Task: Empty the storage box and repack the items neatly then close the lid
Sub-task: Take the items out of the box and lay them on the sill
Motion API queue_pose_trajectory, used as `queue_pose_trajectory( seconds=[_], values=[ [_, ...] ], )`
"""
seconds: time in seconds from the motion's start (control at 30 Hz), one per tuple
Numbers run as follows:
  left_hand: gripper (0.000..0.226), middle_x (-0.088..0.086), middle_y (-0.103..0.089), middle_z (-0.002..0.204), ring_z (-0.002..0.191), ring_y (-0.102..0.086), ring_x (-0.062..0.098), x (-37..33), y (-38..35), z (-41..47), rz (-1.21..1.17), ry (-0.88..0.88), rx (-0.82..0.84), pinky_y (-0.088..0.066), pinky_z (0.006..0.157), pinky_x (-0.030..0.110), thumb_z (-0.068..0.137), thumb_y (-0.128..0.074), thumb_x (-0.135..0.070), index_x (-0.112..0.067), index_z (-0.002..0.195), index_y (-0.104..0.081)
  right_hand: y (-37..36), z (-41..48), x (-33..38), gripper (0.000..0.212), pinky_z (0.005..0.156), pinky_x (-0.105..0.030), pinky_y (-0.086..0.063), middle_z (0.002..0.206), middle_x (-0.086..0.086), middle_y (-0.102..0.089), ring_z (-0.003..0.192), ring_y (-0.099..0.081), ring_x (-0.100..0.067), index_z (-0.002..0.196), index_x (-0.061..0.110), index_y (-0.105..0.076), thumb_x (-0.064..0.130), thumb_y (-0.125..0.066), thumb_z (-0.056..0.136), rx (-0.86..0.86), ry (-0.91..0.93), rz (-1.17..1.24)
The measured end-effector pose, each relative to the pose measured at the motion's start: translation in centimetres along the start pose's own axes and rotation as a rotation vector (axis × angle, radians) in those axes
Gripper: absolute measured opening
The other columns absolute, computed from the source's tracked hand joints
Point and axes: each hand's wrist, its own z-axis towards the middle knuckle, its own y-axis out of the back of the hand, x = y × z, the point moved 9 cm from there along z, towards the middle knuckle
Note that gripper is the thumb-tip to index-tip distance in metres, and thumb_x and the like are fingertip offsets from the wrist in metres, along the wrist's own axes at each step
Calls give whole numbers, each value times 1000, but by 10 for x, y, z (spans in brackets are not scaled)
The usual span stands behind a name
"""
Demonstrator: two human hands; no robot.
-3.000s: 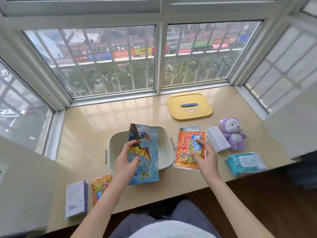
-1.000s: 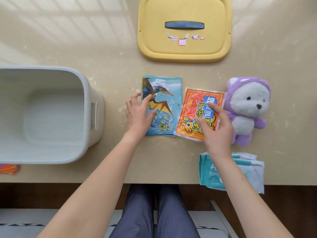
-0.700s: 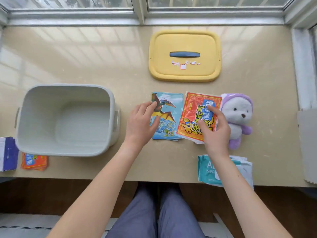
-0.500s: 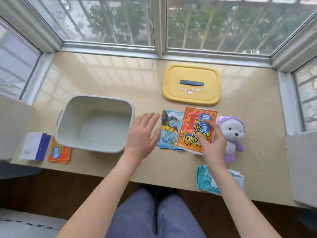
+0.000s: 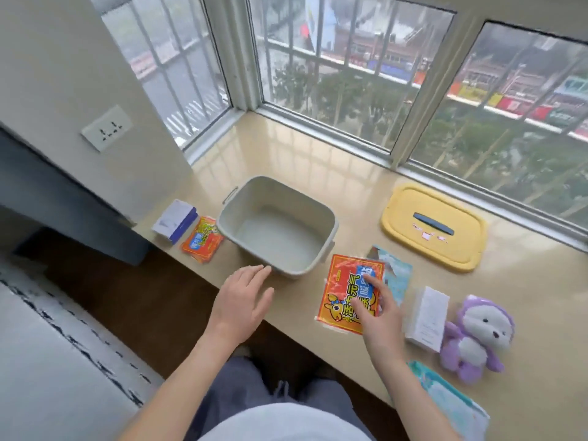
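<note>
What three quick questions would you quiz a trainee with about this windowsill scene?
1. What colour is the lid lying off the box?
2. True or false: the box is empty.
3. The left hand is: A open, holding nothing; B a clenched fist; C lifting the lid.
Key: 1 yellow; 2 true; 3 A.

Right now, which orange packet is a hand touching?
The orange packet right of the grey box: the right hand rests its fingers on it. The other orange packet, left of the box, lies untouched.
</note>
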Motion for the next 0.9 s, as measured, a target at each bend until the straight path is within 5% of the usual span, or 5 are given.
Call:
queue_pose_trajectory(
  seconds=[0.33,0.6,0.9],
  values=[
    [52,1,-61,131,124,-52,16,161,58,-25,-54,105,-1,-45,103,36,97,-35,-42,-13,134,-58,-176,-16,7,44,62,-11,-51,111,5,-64,85,-65,10,121,18,-63,-6,-69,85,88,39,-120],
    [54,3,-61,130,122,-53,20,305,119,-21,-15,95,70,-47,101,40,98,-31,-43,-12,133,-58,-320,-47,-11,45,66,-17,-55,115,1,-68,92,-70,-2,118,24,-65,-4,-72,84,87,-46,-102],
    [59,1,-58,134,126,-49,18,364,116,21,-23,118,165,-44,103,37,97,-25,-46,-14,137,-54,-401,-28,-19,43,70,-21,-58,115,3,-67,96,-69,-6,121,23,-63,-3,-69,87,84,-111,-78]
  ],
)
